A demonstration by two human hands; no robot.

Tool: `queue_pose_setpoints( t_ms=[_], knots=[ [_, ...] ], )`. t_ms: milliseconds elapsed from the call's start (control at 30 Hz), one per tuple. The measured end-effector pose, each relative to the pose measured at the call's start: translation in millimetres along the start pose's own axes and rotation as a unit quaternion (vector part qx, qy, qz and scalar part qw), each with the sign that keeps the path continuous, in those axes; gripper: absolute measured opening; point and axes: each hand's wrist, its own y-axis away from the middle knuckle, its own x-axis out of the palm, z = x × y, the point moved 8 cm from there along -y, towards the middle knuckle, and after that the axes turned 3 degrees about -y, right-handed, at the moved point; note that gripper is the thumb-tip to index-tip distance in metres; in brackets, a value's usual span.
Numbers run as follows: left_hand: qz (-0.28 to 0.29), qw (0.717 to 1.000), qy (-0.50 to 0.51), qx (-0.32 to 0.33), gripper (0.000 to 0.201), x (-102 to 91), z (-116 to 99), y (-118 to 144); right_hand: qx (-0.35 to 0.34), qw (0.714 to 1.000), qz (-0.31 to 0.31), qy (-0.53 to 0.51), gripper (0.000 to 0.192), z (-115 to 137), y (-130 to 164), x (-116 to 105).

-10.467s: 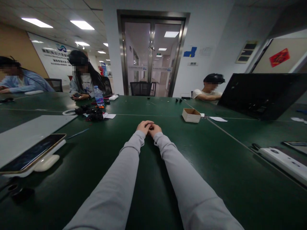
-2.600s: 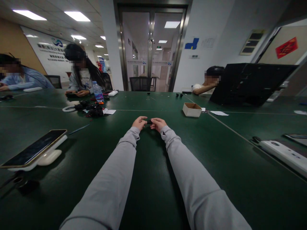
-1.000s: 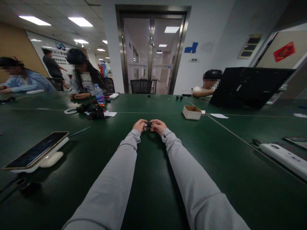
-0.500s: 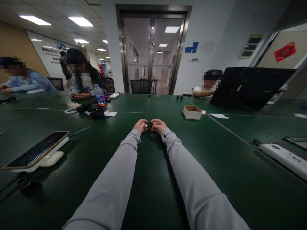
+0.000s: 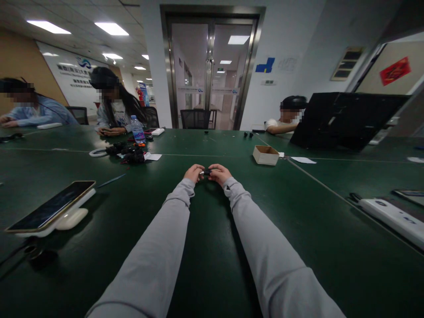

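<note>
A small dark, rod-like object with a silvery end [image 5: 206, 172] lies crosswise between my two hands over the middle of the green table. My left hand [image 5: 193, 172] pinches its silvery left end. On the other side, my right hand [image 5: 220, 174] has its fingers closed on the black right part. The object is too small, and too much covered by fingertips, to tell its exact kind. Both hands are close to the tabletop [image 5: 212, 247], with the forearms in grey sleeves stretched forward.
A phone [image 5: 53, 205] leans on a white stand at left, beside a white case [image 5: 72, 219]. Ahead are a bundle of black items [image 5: 130, 153], a water bottle [image 5: 137, 130] and a small open box [image 5: 266, 155]. A monitor [image 5: 344, 119] and a white power strip [image 5: 394, 216] stand right. Several people sit around.
</note>
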Motion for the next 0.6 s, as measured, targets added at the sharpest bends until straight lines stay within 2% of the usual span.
queue_pose_setpoints(
  t_ms=[333, 600],
  knots=[
    [-0.005, 1.000, -0.013, -0.006, 0.026, -0.5, -0.3, 0.9, 0.004, 1.000, 0.001, 0.002, 0.026, -0.5, -0.6, 0.0],
    [0.012, 1.000, -0.024, -0.002, 0.026, 1.7, 3.6, -3.2, 0.005, 1.000, -0.001, 0.006, 0.024, -0.9, -0.7, -0.6]
  ],
)
